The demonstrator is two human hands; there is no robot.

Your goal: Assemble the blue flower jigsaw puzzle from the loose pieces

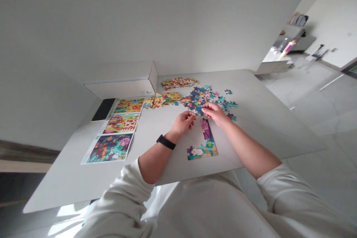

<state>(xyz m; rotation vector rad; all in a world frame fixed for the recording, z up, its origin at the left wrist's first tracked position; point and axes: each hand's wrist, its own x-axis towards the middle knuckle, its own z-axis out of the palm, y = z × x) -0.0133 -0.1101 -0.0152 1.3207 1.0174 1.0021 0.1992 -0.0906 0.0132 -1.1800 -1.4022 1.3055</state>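
My right hand [214, 113] pinches a dark blue puzzle piece [199, 111] just in front of the heap of blue and teal puzzle pieces [199, 95]. Close on its left is my left hand [185, 122], with a black band [166, 142] at the wrist. Its fingers are curled inward beside the blue piece; whatever they hold, if anything, is hidden. Below both hands lies a joined L-shaped puzzle section [209, 145], with a purple animal up its right side and a white rabbit along the bottom.
Yellow puzzle pieces [160, 100] and a red-yellow pile of pieces [180, 83] lie farther back. At left are several printed picture sheets [113, 148], a dark phone [103, 109] and a white box [122, 78] against the wall. A loose piece [228, 92] sits right of the heap.
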